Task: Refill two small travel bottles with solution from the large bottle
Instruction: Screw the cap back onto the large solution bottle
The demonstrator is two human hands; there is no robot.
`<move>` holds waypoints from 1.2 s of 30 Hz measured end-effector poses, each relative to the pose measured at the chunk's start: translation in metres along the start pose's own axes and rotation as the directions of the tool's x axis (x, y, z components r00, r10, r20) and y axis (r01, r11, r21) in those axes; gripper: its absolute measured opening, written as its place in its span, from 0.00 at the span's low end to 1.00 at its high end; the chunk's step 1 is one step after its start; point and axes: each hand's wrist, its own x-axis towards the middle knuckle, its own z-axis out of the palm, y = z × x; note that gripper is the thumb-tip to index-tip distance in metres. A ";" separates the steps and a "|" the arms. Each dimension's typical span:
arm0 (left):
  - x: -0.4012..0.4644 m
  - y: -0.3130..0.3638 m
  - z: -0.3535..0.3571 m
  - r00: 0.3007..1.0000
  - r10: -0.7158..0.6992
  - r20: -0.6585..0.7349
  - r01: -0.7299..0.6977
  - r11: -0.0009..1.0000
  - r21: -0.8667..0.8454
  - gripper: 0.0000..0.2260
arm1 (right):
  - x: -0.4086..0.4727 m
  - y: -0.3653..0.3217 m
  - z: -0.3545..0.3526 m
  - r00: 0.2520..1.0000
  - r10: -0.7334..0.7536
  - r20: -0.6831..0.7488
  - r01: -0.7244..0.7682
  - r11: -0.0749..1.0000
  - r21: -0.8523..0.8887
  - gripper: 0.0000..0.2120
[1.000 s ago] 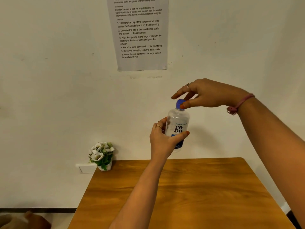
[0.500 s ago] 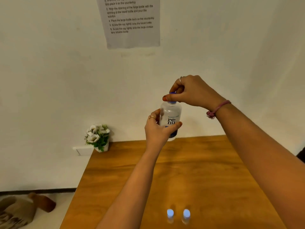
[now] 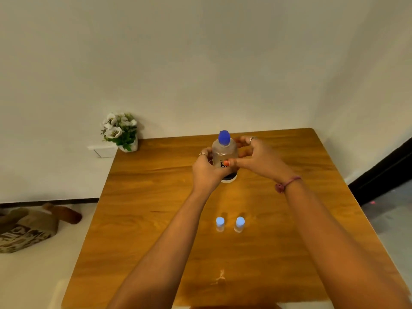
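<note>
While both hands (image 3: 231, 166) clasp the large bottle (image 3: 224, 156), two travel bottles (image 3: 229, 224) stand nearer; flowers (image 3: 120, 130) left.

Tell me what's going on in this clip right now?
A person stands at a wooden table with a large clear bottle upright on it. The left hand grips the bottle's body; the right hand curls around its other side. Its blue cap is on. Two small travel bottles stand capped nearer the person, untouched. No pouring has begun.
</note>
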 end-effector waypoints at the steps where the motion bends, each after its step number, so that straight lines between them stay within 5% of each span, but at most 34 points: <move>1: -0.002 -0.006 0.002 1.000 -0.009 0.016 0.009 1.000 0.004 0.30 | -0.003 0.007 0.005 1.000 0.013 -0.007 -0.013 1.000 0.019 0.35; 12: -0.015 -0.065 0.000 0.913 -0.110 0.392 0.110 0.994 0.025 0.25 | -0.023 0.071 0.040 0.991 0.131 0.018 -0.131 0.989 0.061 0.33; 36: -0.015 -0.102 -0.002 0.841 -0.170 0.513 0.147 0.985 0.085 0.24 | -0.028 0.107 0.068 0.973 0.205 0.106 -0.211 0.976 0.046 0.34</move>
